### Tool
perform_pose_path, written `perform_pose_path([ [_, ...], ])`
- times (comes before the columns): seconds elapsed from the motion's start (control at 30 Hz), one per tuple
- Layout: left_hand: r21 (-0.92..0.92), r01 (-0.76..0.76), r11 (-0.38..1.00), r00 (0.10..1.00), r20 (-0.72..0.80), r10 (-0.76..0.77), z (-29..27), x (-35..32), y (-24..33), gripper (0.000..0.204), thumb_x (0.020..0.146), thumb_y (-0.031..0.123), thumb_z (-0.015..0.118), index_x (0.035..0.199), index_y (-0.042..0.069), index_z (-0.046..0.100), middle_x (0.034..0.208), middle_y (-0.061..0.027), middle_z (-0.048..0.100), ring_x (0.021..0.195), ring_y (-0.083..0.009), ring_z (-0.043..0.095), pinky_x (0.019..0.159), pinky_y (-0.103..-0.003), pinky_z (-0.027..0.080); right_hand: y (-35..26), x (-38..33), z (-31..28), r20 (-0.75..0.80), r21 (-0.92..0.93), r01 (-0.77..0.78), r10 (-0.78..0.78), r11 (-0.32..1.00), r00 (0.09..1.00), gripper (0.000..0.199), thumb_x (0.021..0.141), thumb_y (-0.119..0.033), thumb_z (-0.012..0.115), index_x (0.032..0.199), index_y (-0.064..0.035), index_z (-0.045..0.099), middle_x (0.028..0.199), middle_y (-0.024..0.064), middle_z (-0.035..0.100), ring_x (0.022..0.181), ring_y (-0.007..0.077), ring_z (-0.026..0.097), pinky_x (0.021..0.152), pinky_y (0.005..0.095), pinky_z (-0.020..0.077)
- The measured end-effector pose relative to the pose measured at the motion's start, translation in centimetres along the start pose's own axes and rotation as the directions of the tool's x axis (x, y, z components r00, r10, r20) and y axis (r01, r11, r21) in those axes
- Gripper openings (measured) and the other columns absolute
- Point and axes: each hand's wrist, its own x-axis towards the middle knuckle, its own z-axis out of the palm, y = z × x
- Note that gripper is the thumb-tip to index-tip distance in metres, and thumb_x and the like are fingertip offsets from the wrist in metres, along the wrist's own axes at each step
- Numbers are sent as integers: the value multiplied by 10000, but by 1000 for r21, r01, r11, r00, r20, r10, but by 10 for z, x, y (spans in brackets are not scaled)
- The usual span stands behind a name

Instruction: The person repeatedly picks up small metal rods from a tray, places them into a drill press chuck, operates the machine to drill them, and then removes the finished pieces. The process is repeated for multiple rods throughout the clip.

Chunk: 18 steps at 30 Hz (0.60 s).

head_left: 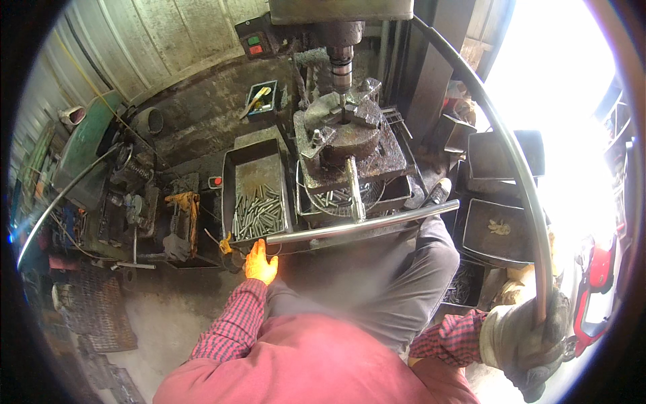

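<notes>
- Fingers of my left hand, orange-gloved, stretch forward loosely, clasping nothing I can make out; I cannot tell whether they touch the end of the steel bar.
- My right hand, in a grey glove, is wrapped around the lower end of the long lever.
- The bar meets a short rod at the fixture, under the drill chuck.
- I'd judge this as working the lever to drill; next calls for a steady pull.
- My left forearm angles forward; my right sleeve reaches out sideways.
</notes>
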Motion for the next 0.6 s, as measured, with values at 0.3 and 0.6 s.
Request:
perform_pose_path([
  [0.3, -40, 0, 999, 999, -54, -2, 0, -2, -1, 875, 943, 346, 753, 1672, 52, 369, 1671, -258, 433, 1488, -450, 468, 1249, -509, 378, -1, 36, 2, 113, 184, -96, 76, 978, 991, 487, 1039, -658, 605, 773, -251, 633, 619, -122, 495, 517, 81, 516, 547, 255, 396],
  [0.6, -36, -5, 999, 998, -66, 2, 6, -1, -4, 839, 938, 354, 750, 1639, 30, 422, 1639, -257, 478, 1470, -445, 490, 1237, -507, 392, -5, 71, -3, -149, 329, -122, 179, 936, 973, 552, 1035, -778, 473, 770, -310, 597, 593, -158, 455, 490, 68, 464, 532, 270, 358],
])
